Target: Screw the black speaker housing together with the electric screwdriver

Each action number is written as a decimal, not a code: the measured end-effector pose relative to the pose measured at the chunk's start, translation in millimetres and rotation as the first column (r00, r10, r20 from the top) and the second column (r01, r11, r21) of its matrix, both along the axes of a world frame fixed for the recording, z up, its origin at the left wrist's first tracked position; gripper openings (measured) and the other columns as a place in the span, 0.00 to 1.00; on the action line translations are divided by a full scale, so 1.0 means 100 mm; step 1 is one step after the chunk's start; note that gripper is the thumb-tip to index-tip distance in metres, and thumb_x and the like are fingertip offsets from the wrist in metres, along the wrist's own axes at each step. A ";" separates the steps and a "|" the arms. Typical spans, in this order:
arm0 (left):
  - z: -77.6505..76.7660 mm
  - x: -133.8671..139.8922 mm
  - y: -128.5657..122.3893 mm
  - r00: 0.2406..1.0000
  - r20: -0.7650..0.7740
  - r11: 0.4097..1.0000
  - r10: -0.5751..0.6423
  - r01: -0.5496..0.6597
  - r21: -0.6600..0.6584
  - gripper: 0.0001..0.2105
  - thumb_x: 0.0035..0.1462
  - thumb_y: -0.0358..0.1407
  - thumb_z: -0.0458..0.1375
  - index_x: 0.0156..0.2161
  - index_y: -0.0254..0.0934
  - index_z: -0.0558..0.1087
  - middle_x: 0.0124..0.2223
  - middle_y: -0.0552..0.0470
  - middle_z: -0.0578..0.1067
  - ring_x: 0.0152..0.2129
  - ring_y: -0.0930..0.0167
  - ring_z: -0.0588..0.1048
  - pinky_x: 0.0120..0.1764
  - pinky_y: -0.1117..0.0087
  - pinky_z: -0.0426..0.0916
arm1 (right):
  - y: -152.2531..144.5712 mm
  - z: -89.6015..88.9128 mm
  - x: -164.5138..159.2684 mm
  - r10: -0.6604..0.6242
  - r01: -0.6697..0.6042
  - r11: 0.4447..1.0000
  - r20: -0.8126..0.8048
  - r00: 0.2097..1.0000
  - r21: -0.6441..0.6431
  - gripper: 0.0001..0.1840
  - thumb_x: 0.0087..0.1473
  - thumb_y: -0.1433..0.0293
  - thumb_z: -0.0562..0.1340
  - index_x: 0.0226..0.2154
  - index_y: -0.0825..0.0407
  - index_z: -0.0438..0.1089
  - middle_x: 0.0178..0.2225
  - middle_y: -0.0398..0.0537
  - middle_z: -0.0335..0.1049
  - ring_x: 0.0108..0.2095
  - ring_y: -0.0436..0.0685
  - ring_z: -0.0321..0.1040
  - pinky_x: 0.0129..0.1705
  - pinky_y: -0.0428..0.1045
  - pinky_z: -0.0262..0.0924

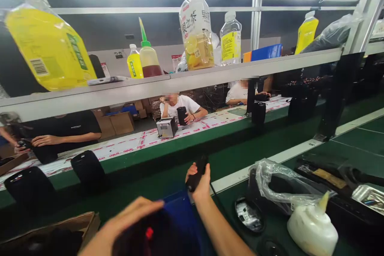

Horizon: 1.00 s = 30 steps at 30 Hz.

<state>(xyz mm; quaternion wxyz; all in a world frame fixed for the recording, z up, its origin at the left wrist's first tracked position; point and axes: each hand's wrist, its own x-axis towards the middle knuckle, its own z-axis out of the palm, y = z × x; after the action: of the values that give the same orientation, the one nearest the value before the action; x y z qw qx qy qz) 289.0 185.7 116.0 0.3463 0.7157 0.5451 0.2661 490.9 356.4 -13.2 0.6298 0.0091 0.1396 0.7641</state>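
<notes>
Item — black handheld part (196,176), slim and dark, gripped in the right hand (200,184) with fingers wrapped round it, raised over the near edge of the green conveyor belt (168,176).

Left hand (132,218) — blurred, fingers spread flat, holding nothing that shows, over a blue bin (177,216) at the near edge.

Handling note — the grip probably wants to stay firm and mid-body; the plastic bag (279,184) and white glue bottle (312,228) lie close on the right.
</notes>
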 end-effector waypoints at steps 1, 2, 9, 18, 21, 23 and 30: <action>0.07 -0.04 0.07 0.998 0.049 0.999 0.040 -0.040 0.017 0.31 0.49 0.64 0.62 0.52 0.49 0.78 0.48 0.52 0.81 0.46 0.58 0.79 0.51 0.62 0.74 | 0.00 -0.08 -0.03 0.029 -0.028 1.000 -0.023 0.999 0.007 0.21 0.69 0.54 0.58 0.38 0.58 0.67 0.27 0.40 0.62 0.21 0.45 0.58 0.23 0.41 0.60; 0.14 -0.07 0.17 0.988 0.123 0.994 0.093 -0.098 0.037 0.39 0.40 0.66 0.66 0.56 0.49 0.75 0.50 0.52 0.80 0.47 0.57 0.78 0.51 0.62 0.73 | 0.00 -0.13 -0.04 0.051 -0.050 0.999 -0.043 0.998 0.021 0.22 0.69 0.54 0.58 0.38 0.58 0.67 0.27 0.40 0.62 0.22 0.45 0.58 0.23 0.42 0.60; 0.32 0.08 1.72 0.839 0.348 0.851 0.418 -0.496 0.173 0.29 0.52 0.38 0.70 0.58 0.33 0.69 0.54 0.46 0.77 0.53 0.57 0.74 0.57 0.55 0.69 | 0.09 -0.37 0.20 -0.005 0.027 0.992 -0.174 0.985 0.124 0.20 0.69 0.56 0.59 0.37 0.58 0.68 0.25 0.39 0.61 0.22 0.45 0.60 0.24 0.41 0.62; -0.36 0.23 3.03 0.930 0.144 0.898 0.338 -0.365 0.247 0.18 0.64 0.37 0.62 0.57 0.35 0.70 0.55 0.44 0.74 0.50 0.61 0.75 0.52 0.52 0.73 | 0.16 -0.40 0.53 -0.052 0.068 0.997 -0.289 0.956 0.044 0.18 0.69 0.60 0.59 0.34 0.58 0.67 0.24 0.38 0.60 0.22 0.45 0.61 0.24 0.41 0.63; -0.46 0.15 3.08 0.935 0.043 0.894 0.352 -0.350 0.281 0.20 0.64 0.38 0.61 0.59 0.36 0.68 0.59 0.43 0.71 0.53 0.59 0.73 0.54 0.50 0.71 | 0.15 -0.36 0.60 -0.053 0.060 0.998 -0.314 0.948 0.012 0.17 0.70 0.61 0.59 0.35 0.58 0.67 0.25 0.39 0.61 0.22 0.45 0.60 0.24 0.41 0.62; -0.43 0.12 3.02 0.938 -0.065 0.902 0.342 -0.307 0.304 0.21 0.64 0.38 0.62 0.60 0.37 0.67 0.61 0.42 0.69 0.55 0.58 0.72 0.56 0.48 0.70 | 0.14 -0.31 0.63 -0.053 0.054 0.999 -0.329 0.943 -0.006 0.17 0.70 0.60 0.58 0.36 0.58 0.67 0.25 0.39 0.61 0.22 0.45 0.60 0.23 0.41 0.62; -0.35 0.06 1.54 0.897 -0.425 0.983 0.122 -0.050 0.177 0.16 0.63 0.36 0.61 0.55 0.33 0.73 0.56 0.48 0.74 0.56 0.55 0.71 0.61 0.48 0.63 | 0.07 -0.15 0.63 -0.031 0.033 0.999 -0.232 0.972 0.005 0.17 0.69 0.60 0.59 0.35 0.58 0.67 0.25 0.39 0.61 0.22 0.45 0.60 0.24 0.41 0.62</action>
<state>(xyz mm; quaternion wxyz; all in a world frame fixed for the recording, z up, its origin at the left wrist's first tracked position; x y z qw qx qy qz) 295.1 339.4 81.4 0.1452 0.7577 0.6162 0.1585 554.2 363.1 -27.9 0.6215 0.1033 0.2088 0.7480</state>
